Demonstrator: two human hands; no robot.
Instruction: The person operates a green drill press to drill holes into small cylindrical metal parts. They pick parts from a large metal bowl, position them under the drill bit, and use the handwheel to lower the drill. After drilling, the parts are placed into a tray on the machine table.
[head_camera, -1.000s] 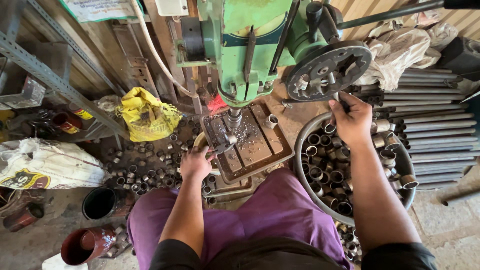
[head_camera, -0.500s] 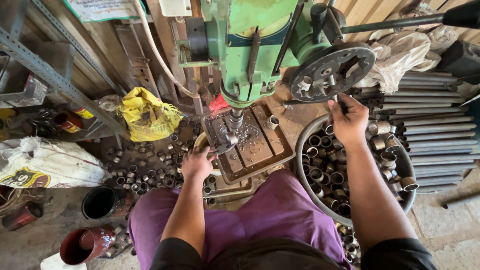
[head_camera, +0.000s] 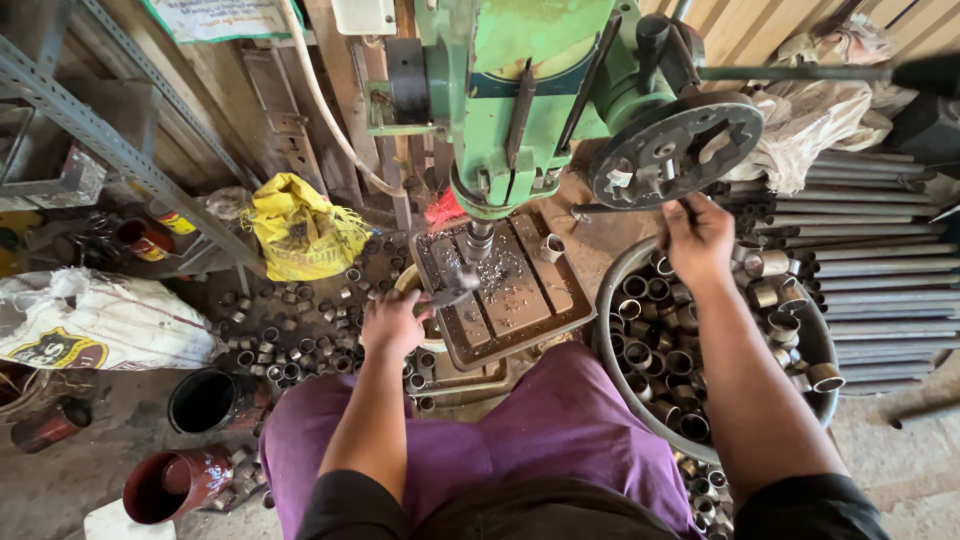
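The green-painted cast-metal drill press stands at the top centre, its enamel chipped and oil-stained. Its steel spindle points down at the square, rust-brown slotted metal work table, whose surface is strewn with bright metal swarf. One short grey metal tube section stands upright on the far right corner of the table.

The left hand rests at the near left edge of the table, fingers curled narrow around a small workpiece under the spindle; the piece is blurred and its shape cannot be told.

The right hand is raised just below the dark round spoked feed wheel on the press's right side. Its fingers are closed around a thin dark metal handle rod that runs out to the left.

Under the right forearm sits a round grey metal basin, filled with short cylindrical metal bushings, hollow, dull silver with rust tint. More of the same short rings lie scattered on the dirty floor to the left of the table.

A crumpled yellow plastic bag lies left of the press. Long grey steel pipes are stacked horizontally at the right. A red-brown cylindrical pot lies tilted at the lower left, near a black round container. The person's purple fabric-covered lap fills the lower centre
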